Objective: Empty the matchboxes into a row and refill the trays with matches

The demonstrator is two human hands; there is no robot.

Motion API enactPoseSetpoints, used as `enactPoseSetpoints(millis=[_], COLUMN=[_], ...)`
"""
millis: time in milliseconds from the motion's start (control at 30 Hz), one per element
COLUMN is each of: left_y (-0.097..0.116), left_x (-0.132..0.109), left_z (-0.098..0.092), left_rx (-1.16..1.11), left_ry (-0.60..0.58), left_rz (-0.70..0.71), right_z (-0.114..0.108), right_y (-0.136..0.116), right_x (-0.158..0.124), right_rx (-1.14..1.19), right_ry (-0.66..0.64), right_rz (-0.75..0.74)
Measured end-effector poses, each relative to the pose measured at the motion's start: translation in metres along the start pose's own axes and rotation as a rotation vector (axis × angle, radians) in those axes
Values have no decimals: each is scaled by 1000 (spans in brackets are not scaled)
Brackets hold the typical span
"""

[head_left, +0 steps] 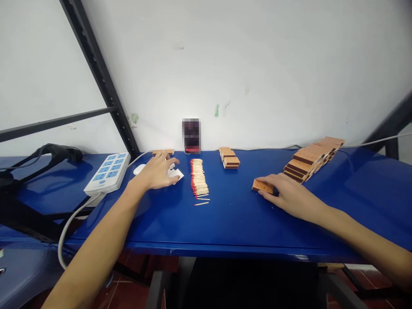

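Observation:
My left hand (157, 171) rests on the blue table (231, 223), its fingers curled over a small white matchbox tray (176, 174). A heap of red-tipped matches (198, 178) lies just right of it. My right hand (289, 195) lies further right with its fingers closed on an orange matchbox (262, 186) that sits flat on the table.
A short stack of matchboxes (229, 158) stands behind the matches, and a long row of matchboxes (310, 163) runs to the back right. A white power strip (107, 172) with its cable, a white mouse (139, 169) and black gear (28, 167) lie at the left. A dark card (191, 136) leans on the wall.

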State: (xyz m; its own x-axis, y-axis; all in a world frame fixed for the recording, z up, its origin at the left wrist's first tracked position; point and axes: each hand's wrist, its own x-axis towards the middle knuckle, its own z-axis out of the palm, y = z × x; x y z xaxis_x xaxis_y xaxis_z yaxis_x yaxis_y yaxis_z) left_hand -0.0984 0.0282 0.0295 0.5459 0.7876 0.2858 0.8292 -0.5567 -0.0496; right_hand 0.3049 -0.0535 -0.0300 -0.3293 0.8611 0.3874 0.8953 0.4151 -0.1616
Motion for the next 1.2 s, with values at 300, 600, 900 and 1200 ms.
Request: enactPoseSetpoints(millis=[300, 600, 900, 1200], left_y=[11, -14, 17, 66], left_x=[4, 1, 0, -1], left_z=[25, 26, 8, 9], left_rx=[-42, -33, -100, -323], left_ry=[-165, -332, 114, 47], left_rz=[15, -148, 110, 354], right_z=[6, 28, 29, 24], right_y=[-50, -83, -73, -79], right_x=[63, 92, 83, 77], right_rx=[204, 437, 697, 415], right_ry=[91, 94, 151, 283], right_rz=[-102, -110, -91, -277])
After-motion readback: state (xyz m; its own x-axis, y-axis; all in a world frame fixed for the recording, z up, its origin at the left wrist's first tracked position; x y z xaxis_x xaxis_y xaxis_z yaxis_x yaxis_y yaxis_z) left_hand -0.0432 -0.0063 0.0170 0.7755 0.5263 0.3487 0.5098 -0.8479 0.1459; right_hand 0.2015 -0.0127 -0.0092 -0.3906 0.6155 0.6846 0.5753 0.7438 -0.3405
